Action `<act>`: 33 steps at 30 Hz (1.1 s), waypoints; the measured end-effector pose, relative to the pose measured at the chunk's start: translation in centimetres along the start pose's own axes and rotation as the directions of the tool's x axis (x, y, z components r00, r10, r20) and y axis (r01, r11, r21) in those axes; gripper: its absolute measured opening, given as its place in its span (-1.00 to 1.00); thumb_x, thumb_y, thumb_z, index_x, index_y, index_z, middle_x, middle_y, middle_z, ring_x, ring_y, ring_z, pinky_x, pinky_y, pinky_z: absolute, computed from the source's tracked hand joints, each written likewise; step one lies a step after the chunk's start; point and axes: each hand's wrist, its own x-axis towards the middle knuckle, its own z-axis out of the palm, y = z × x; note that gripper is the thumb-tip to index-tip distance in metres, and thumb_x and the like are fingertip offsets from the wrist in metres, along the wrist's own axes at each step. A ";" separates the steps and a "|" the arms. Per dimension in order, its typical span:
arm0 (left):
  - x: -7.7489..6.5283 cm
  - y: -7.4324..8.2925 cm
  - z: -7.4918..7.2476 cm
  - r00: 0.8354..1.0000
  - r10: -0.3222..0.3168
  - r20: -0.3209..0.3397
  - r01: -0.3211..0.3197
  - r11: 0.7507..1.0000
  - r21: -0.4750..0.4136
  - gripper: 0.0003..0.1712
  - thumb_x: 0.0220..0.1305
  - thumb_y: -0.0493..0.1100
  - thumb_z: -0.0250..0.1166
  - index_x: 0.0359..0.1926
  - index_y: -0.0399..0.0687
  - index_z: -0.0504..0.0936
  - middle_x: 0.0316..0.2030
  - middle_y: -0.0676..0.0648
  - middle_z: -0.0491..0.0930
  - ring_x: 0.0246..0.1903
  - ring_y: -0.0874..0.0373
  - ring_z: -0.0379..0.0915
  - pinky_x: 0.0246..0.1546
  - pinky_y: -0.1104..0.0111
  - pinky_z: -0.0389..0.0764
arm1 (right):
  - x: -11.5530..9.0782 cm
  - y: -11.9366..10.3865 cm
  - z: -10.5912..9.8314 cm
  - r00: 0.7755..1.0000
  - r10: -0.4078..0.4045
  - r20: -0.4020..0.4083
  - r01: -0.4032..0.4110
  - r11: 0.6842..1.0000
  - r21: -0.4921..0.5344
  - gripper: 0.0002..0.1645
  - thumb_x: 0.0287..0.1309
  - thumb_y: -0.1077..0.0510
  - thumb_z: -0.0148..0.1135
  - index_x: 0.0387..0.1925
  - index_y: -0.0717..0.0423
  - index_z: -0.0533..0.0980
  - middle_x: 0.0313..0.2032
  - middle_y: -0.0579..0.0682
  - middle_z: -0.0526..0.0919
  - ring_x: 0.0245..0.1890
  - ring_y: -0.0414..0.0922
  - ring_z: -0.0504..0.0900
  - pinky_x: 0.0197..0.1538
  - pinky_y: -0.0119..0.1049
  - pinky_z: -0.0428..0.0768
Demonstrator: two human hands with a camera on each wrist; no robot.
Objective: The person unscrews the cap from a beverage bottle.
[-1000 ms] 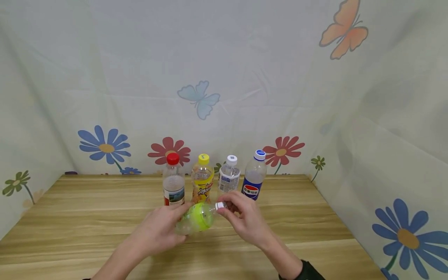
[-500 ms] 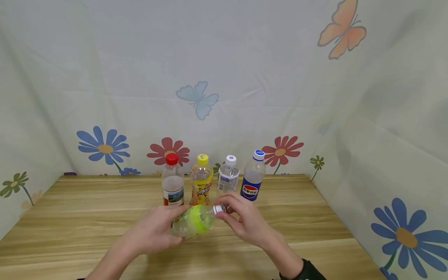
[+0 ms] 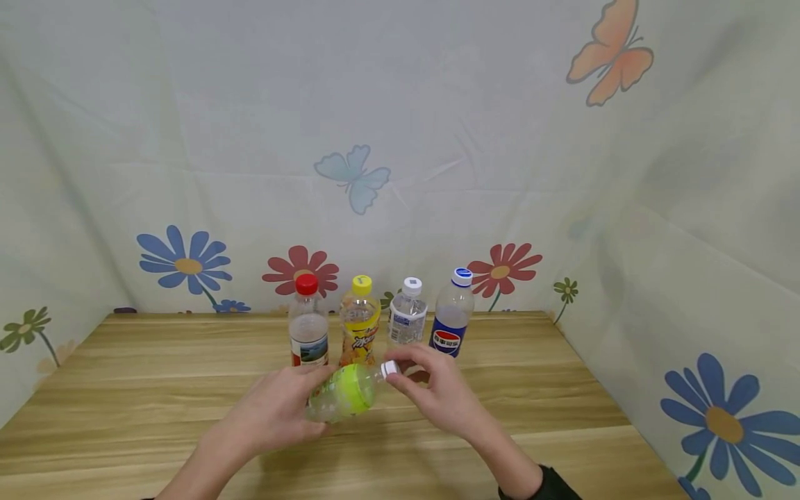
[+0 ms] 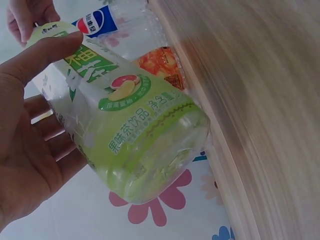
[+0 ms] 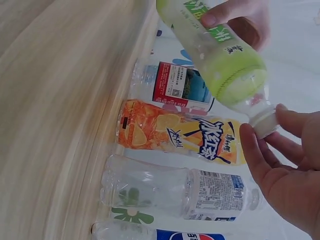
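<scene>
My left hand (image 3: pixel 275 410) grips a clear plastic drink bottle (image 3: pixel 340 396) with a light green label, holding it tilted on its side with the neck to the right. In the left wrist view the thumb lies over the label (image 4: pixel 125 95) and the fingers are behind the bottle. On the neck sits a white cap (image 5: pixel 265 122), pinched between the thumb and fingers of my right hand (image 3: pixel 440 389). The bottle looks empty and hangs over the table in front of the standing bottles.
Behind my hands stand a red-capped bottle (image 3: pixel 309 326), a yellow-capped iced tea bottle (image 3: pixel 360 326), a white-capped clear bottle (image 3: pixel 408 319) and a blue-capped Pepsi bottle (image 3: pixel 452 319), in a row on the wooden table (image 3: pixel 156 389). A flowered cloth (image 3: pixel 250 104) surrounds the table's back and sides.
The green-labelled bottle and my left hand have shifted slightly left. My right fingers have changed position a little around the cap; the standing bottles have stayed in place.
</scene>
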 end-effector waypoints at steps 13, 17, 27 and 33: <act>-0.1 0.0 0.1 1.000 -0.011 -0.010 0.011 0.999 0.049 -0.21 -0.15 0.03 0.61 0.19 0.01 0.58 0.05 0.03 0.58 -0.13 0.14 0.55 -0.13 0.14 0.57 | -0.2 0.1 -0.2 0.995 -0.087 0.055 0.090 0.995 -0.048 -0.70 0.21 0.24 0.33 -0.01 0.11 0.64 -0.06 -0.12 0.60 -0.20 -0.07 0.65 -0.16 -0.35 0.62; -0.1 0.0 0.1 1.000 -0.014 -0.013 0.015 0.999 0.035 -0.22 -0.15 0.01 0.61 0.18 0.01 0.59 0.05 0.03 0.58 -0.12 0.14 0.55 -0.13 0.14 0.57 | -0.1 0.3 -0.2 0.992 -0.116 0.056 0.119 0.991 -0.056 -0.70 0.21 0.25 0.33 0.00 0.12 0.64 -0.05 -0.06 0.61 -0.19 -0.13 0.66 -0.19 -0.34 0.63; -0.1 -0.4 0.0 1.000 0.007 -0.017 -0.007 1.000 0.019 -0.22 -0.15 -0.03 0.60 0.19 0.00 0.59 0.06 0.05 0.57 -0.12 0.19 0.53 -0.08 0.19 0.56 | -0.2 0.5 0.0 0.966 -0.255 0.044 0.259 0.957 -0.130 -0.69 0.18 0.32 0.34 -0.02 0.19 0.63 -0.05 -0.11 0.59 -0.19 -0.20 0.63 -0.21 -0.40 0.61; 0.0 -0.7 -0.2 1.000 0.011 0.008 -0.011 1.000 -0.019 -0.21 -0.14 -0.06 0.61 0.21 -0.02 0.57 0.06 0.07 0.57 -0.10 0.20 0.52 -0.04 0.22 0.55 | -0.2 0.6 0.1 0.939 -0.339 0.054 0.342 0.916 -0.210 -0.68 0.16 0.36 0.35 -0.02 0.22 0.63 -0.02 -0.12 0.57 -0.15 -0.20 0.58 -0.19 -0.46 0.58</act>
